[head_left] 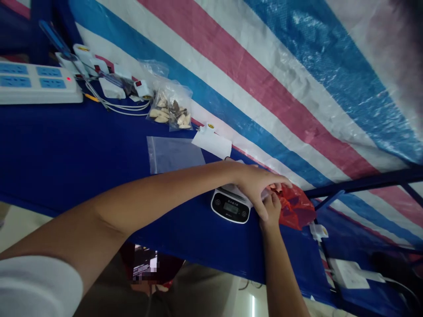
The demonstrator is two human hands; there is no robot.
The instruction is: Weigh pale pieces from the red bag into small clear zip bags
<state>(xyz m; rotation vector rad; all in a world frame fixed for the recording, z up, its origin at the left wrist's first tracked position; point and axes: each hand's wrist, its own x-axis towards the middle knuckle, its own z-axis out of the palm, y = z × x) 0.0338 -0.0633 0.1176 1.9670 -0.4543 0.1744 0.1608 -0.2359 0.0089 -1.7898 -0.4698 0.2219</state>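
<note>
Left hand (256, 187): fingers bent over the top of the kitchen scale (230, 204), can't tell if gripping | Right hand (271, 210): fingers curled up beside the scale, can't tell if gripping | red plastic bag (295, 207): just right of hands | clear bag of pale and dark bits (170, 108): far left | flat clear bag (175, 154): nearer, on blue table cloth (66, 149)

And look at that woven plastic tarp (264, 88), rough with a faint sheen, above a matt blue cover (82, 149); the digital scale (230, 207) gleams in glossy black plastic, the red bag (295, 207) is thin crinkled film, and the power strip (36, 83) is smooth white plastic!
</note>
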